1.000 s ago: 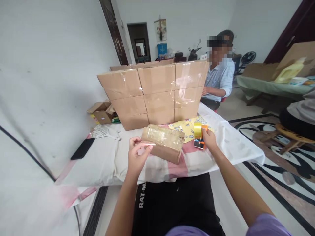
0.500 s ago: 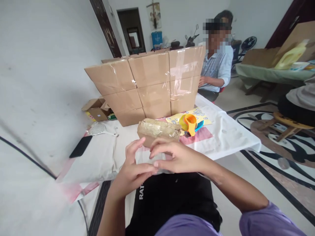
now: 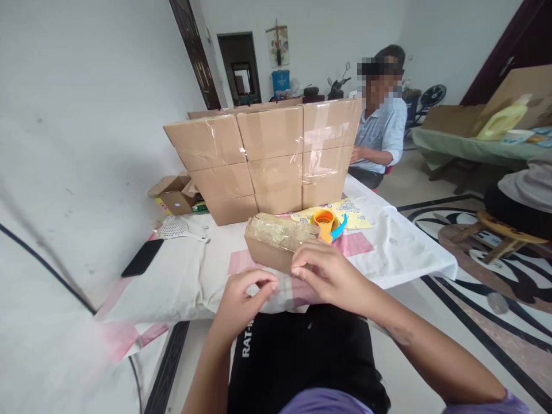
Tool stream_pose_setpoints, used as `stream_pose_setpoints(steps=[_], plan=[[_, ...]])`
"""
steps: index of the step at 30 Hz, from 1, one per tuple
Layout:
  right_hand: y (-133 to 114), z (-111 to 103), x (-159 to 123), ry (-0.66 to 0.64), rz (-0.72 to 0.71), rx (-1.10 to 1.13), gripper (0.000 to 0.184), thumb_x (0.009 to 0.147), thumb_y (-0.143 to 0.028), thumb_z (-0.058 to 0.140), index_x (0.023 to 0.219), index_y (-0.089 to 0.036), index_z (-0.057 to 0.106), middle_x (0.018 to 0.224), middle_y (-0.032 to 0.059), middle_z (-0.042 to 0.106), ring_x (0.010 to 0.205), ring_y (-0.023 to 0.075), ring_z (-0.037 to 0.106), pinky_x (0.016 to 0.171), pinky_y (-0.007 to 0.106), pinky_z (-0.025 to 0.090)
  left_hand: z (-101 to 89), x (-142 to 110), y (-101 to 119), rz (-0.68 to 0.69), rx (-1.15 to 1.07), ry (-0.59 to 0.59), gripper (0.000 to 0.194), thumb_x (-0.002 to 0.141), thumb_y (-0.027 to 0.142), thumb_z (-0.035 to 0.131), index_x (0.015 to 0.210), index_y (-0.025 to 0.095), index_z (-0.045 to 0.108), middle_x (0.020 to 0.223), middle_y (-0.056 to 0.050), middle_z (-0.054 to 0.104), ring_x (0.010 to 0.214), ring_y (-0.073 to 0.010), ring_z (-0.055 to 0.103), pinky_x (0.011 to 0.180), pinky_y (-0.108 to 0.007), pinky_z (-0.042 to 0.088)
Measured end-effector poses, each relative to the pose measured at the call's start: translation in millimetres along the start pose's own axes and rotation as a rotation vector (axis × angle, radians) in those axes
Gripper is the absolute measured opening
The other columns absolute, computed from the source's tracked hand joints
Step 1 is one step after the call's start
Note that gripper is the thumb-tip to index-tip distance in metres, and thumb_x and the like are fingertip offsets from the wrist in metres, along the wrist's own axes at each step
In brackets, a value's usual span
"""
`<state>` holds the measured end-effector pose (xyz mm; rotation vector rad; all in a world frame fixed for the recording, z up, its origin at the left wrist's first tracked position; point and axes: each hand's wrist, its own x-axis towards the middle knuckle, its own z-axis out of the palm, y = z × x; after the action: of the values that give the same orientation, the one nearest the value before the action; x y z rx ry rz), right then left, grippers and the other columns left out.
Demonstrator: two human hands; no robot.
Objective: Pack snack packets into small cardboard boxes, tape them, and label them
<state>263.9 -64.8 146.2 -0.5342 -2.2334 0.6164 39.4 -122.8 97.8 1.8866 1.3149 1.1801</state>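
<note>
A small cardboard parcel [image 3: 278, 244] wrapped in clear tape lies on the white-clothed table [image 3: 405, 259] in front of me. My left hand [image 3: 241, 302] and my right hand [image 3: 330, 273] hover just in front of it, each pinching one end of a stretched strip of clear tape [image 3: 284, 282]. Behind the parcel rests an orange and blue tape dispenser [image 3: 326, 222] on a yellow sheet [image 3: 351, 210].
A wall of sealed cardboard boxes [image 3: 267, 158] stands at the back of the table. A black phone [image 3: 142, 257] and a white slotted scoop [image 3: 179, 229] lie at the left. A seated person [image 3: 382, 135] is behind the boxes; a wooden stool [image 3: 504, 236] stands at right.
My right hand let go of the tape dispenser and came to the left hand. Both hands now hold a strip of tape and have drawn slightly apart.
</note>
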Motion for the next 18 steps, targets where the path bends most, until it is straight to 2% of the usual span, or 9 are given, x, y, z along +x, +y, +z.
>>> stream_pose_setpoints(steps=[2, 4, 6, 8, 10, 13, 15, 18], plan=[[10.1, 0.9, 9.4, -0.016, 0.101, -0.026, 0.017, 0.096, -0.016, 0.059, 0.080, -0.018, 0.062, 0.078, 0.0014, 0.064, 0.077, 0.0164, 0.058, 0.074, 0.030, 0.042, 5.0, 7.4, -1.6, -0.251, -0.124, 0.000, 0.020, 0.093, 0.038, 0.064, 0.089, 0.020, 0.072, 0.071, 0.001, 0.070, 0.050, -0.0104, 0.055, 0.051, -0.025, 0.046], [22.7, 0.1, 25.6, -0.049, 0.221, -0.092, 0.016, 0.093, -0.015, 0.060, 0.077, -0.018, 0.062, 0.074, 0.0004, 0.065, 0.073, 0.0153, 0.058, 0.069, 0.028, 0.039, 7.9, 19.4, -3.8, -0.383, -0.229, 0.030, 0.028, 0.088, 0.043, 0.067, 0.103, 0.018, 0.068, 0.069, 0.001, 0.070, 0.044, -0.0093, 0.048, 0.043, -0.023, 0.038], [36.6, -3.0, 48.4, -0.101, 0.329, -0.170, 0.017, 0.091, -0.016, 0.060, 0.075, -0.017, 0.062, 0.072, 0.0000, 0.065, 0.069, 0.0142, 0.057, 0.065, 0.026, 0.037, 9.2, 36.4, -7.9, -0.422, -0.293, 0.106, 0.045, 0.083, 0.045, 0.071, 0.117, 0.018, 0.059, 0.066, 0.002, 0.069, 0.043, -0.0092, 0.046, 0.044, -0.022, 0.038], [51.6, -7.0, 74.7, -0.175, 0.410, -0.280, 0.019, 0.092, -0.021, 0.058, 0.074, -0.017, 0.061, 0.072, 0.0002, 0.064, 0.068, 0.0135, 0.056, 0.062, 0.026, 0.035, 10.9, 57.4, -14.6, -0.444, -0.307, 0.201, 0.054, 0.081, 0.047, 0.072, 0.123, 0.020, 0.050, 0.067, 0.003, 0.070, 0.043, -0.0095, 0.046, 0.045, -0.022, 0.040], [67.7, -9.8, 100.1, -0.263, 0.478, -0.388, 0.020, 0.092, -0.024, 0.055, 0.075, -0.017, 0.061, 0.073, 0.0010, 0.064, 0.066, 0.0135, 0.055, 0.059, 0.026, 0.033, 14.7, 78.7, -23.6, -0.475, -0.266, 0.276, 0.049, 0.082, 0.047, 0.070, 0.118, 0.022, 0.049, 0.069, 0.003, 0.071, 0.042, -0.0095, 0.047, 0.046, -0.022, 0.040], [91.8, -9.1, 127.5, -0.408, 0.575, -0.459, 0.017, 0.087, -0.023, 0.058, 0.073, -0.015, 0.063, 0.068, 0.0024, 0.063, 0.060, 0.0143, 0.054, 0.054, 0.027, 0.030, 25.1, 100.8, -35.5, -0.506, -0.151, 0.325, 0.036, 0.084, 0.040, 0.066, 0.111, 0.022, 0.050, 0.068, 0.003, 0.070, 0.044, -0.0116, 0.050, 0.050, -0.024, 0.039], [104.9, -6.2, 136.3, -0.499, 0.613, -0.461, 0.016, 0.084, -0.022, 0.061, 0.071, -0.014, 0.064, 0.066, 0.0035, 0.063, 0.057, 0.0146, 0.054, 0.052, 0.027, 0.030, 32.9, 105.2, -38.8, -0.502, -0.059, 0.364, 0.030, 0.085, 0.033, 0.065, 0.109, 0.023, 0.051, 0.068, 0.003, 0.070, 0.054, -0.0157, 0.059, 0.057, -0.025, 0.042], [115.9, -1.4, 138.8, -0.596, 0.632, -0.469, 0.015, 0.086, -0.025, 0.062, 0.079, -0.014, 0.069, 0.076, 0.0057, 0.070, 0.061, 0.0156, 0.060, 0.052, 0.025, 0.034, 42.6, 102.0, -36.1, -0.518, 0.090, 0.439, 0.029, 0.084, 0.027, 0.064, 0.111, 0.025, 0.054, 0.072, 0.000, 0.070, 0.078, -0.0240, 0.069, 0.068, -0.030, 0.043]])
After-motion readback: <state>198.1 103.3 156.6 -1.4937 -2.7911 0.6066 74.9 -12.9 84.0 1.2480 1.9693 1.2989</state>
